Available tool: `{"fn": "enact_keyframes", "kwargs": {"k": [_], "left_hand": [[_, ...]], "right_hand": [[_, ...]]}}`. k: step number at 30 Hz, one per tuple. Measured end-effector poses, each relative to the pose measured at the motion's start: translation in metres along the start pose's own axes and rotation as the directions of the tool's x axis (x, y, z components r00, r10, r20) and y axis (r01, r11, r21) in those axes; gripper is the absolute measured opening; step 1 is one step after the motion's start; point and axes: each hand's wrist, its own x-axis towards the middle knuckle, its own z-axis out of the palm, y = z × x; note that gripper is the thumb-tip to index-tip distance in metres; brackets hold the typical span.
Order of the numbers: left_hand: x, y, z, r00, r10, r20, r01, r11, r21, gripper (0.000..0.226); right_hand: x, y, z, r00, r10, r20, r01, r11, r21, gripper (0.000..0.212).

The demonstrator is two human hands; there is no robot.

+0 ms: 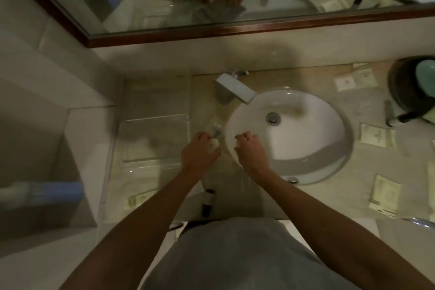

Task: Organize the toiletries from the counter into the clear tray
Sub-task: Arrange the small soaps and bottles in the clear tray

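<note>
- The bench (270, 198) is taken up in the middle by a round white sink (313, 139); bare stone is left as a narrow strip at the front edge and as wider areas to the left and right of the basin.
- The clear tray (155, 122) is set on the left part of the bench, close to the left edge, with its right wall just beside the sink rim. Nothing can be made out inside it, though the picture is blurred there.
- The left hand (200, 148) is held between the tray and the sink, fingers curled around a small pale item (214, 142); what the item is cannot be told.
- The right hand (249, 148) is held over the near-left rim of the sink, fingers bent; whether anything is gripped cannot be told.
- A small clear tube (215, 127) is seen just beyond the left hand, near the tray's right wall.
- A dark bottle (208, 200) lies at the front edge, under the left forearm.
- Cream sachets (376, 135) are scattered over the right part of the bench, well apart from the tray; one cream packet (135, 200) lies near the front-left corner.
- A square tap (233, 89) stands at the back edge, behind the sink.
</note>
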Motion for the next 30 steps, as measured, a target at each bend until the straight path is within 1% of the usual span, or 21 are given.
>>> {"fn": "enact_keyframes", "kwargs": {"k": [3,5,8,10,12,14,16,18,20,22,23,25,27,30], "left_hand": [[0.013,-0.069,-0.029,0.991,-0.130,-0.041,0.127,0.990,-0.056,0.044],[0.021,-0.111,-0.043,0.980,-0.189,-0.063,0.185,0.980,-0.068,0.044],[0.034,-0.155,-0.054,0.976,-0.215,-0.039,0.213,0.976,-0.052,0.045],[0.042,-0.168,-0.056,0.979,-0.202,-0.003,0.202,0.979,-0.029,0.044],[0.048,-0.175,-0.053,0.988,-0.154,0.029,0.155,0.988,-0.023,0.042],[0.051,-0.180,-0.046,0.992,-0.108,0.068,0.112,0.993,-0.046,0.040],[0.052,-0.186,-0.038,0.990,-0.089,0.106,0.099,0.992,-0.084,0.041],[0.050,-0.189,-0.036,0.988,-0.110,0.108,0.127,0.977,-0.173,0.046],[0.044,-0.192,-0.039,0.980,-0.192,0.045,0.197,0.937,-0.287,0.048],[0.035,-0.194,-0.040,0.966,-0.255,-0.034,0.228,0.909,-0.349,0.037],[0.028,-0.193,-0.039,0.968,-0.245,-0.050,0.213,0.912,-0.351,0.030],[0.017,-0.186,-0.034,0.986,-0.167,-0.027,0.150,0.936,-0.318,0.023],[0.013,-0.177,-0.025,0.995,-0.096,0.014,0.096,0.961,-0.261,0.026],[0.017,-0.163,-0.013,0.996,-0.065,0.057,0.072,0.990,-0.122,0.036]], "right_hand": [[0.020,-0.067,0.027,0.996,-0.078,0.046,0.076,0.996,0.039,0.035],[0.032,-0.109,0.044,0.989,-0.127,0.073,0.123,0.991,0.055,0.034],[0.045,-0.159,0.067,0.977,-0.193,0.092,0.188,0.980,0.059,0.033],[0.049,-0.174,0.079,0.962,-0.241,0.130,0.237,0.970,0.045,0.031],[0.052,-0.178,0.086,0.947,-0.267,0.180,0.267,0.963,0.023,0.030],[0.053,-0.176,0.090,0.944,-0.246,0.218,0.255,0.967,-0.014,0.032],[0.050,-0.172,0.087,0.951,-0.218,0.221,0.228,0.973,-0.021,0.035],[0.045,-0.166,0.081,0.964,-0.207,0.167,0.210,0.978,0.001,0.032],[0.038,-0.158,0.071,0.987,-0.153,0.055,0.151,0.988,0.036,0.029],[0.028,-0.148,0.063,0.999,-0.053,-0.011,0.053,0.997,0.054,0.031],[0.023,-0.145,0.060,1.000,-0.022,-0.012,0.023,0.999,0.045,0.031],[0.015,-0.141,0.058,1.000,-0.019,0.019,0.019,1.000,0.002,0.032],[0.009,-0.143,0.056,0.998,-0.041,0.051,0.042,0.999,-0.022,0.032],[0.004,-0.146,0.051,0.997,-0.064,0.052,0.066,0.997,-0.044,0.032]]}}
